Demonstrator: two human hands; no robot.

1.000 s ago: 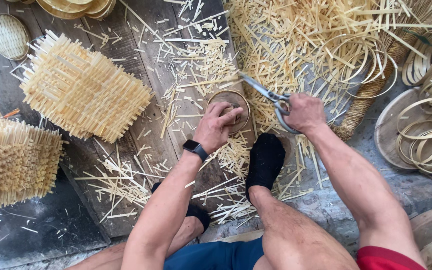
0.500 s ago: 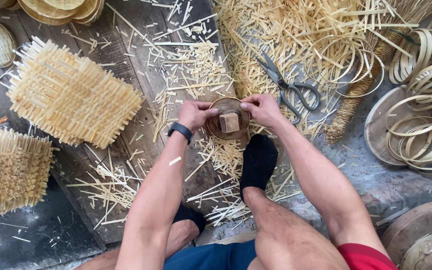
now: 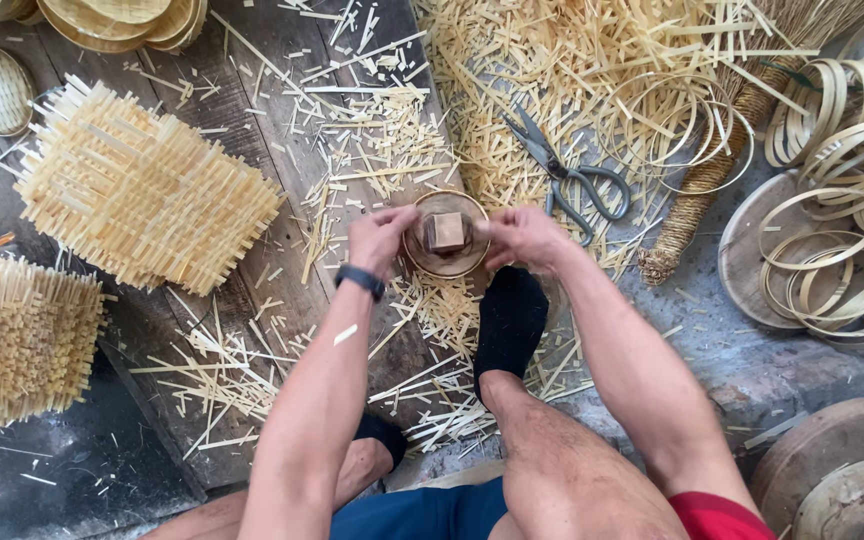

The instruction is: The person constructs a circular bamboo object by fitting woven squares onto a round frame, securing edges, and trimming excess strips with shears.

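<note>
Both hands pinch a small round bamboo tray (image 3: 446, 240) by its rim, left hand (image 3: 379, 238) and right hand (image 3: 522, 236) on opposite sides, over the plank floor (image 3: 282, 290) above a black-socked foot (image 3: 510, 320); it looks light, stiff, thin-walled; a wooden block (image 3: 446, 231) sits inside; scissors (image 3: 562, 172) lie nearby.

Single head-worn cam, looking steeply down from above the seated person, near arm's reach: forearms and both hands at frame centre, knees at bottom edge, plank floor (image 3: 282, 260) filling the rest.
</note>
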